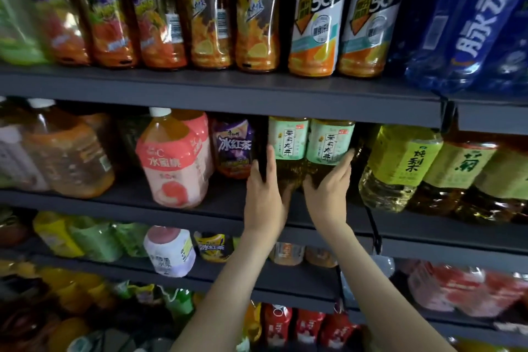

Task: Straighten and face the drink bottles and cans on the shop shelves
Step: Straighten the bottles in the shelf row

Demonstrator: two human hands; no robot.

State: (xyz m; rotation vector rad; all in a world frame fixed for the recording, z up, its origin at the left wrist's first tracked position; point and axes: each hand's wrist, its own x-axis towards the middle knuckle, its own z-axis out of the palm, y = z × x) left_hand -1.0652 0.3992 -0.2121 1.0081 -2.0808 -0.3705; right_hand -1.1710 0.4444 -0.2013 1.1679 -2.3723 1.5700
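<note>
Since the shelf unit [228, 88] is packed tight on every level, work is confined to one pair on the middle shelf [200, 200], a little right of centre. The left tea bottle [288, 137] and right tea bottle [330, 140] stand side by side, touching, green labels toward the aisle, caps hidden behind the shelf above. Left hand [264, 180] is curled round the lower left flank of the left tea bottle; right hand [328, 183] is curled round the lower right flank of the right one. Both are clamped on. Judgement: the step is squaring the pair at the shelf lip. Keep the grip low, slide both together with bases flat, stop flush with the edge, labels parallel. Little headroom above, so slide rather than lift. Neighbours: yellow-green bottle [400, 163] near on the right, appearing tilted (possibly the lens); right knuckles could knock it. Pink peach bottle [174, 163] further left, at the lip. Purple iced-tea bottle [234, 148] set farther back, just beside the left fingers.
</note>
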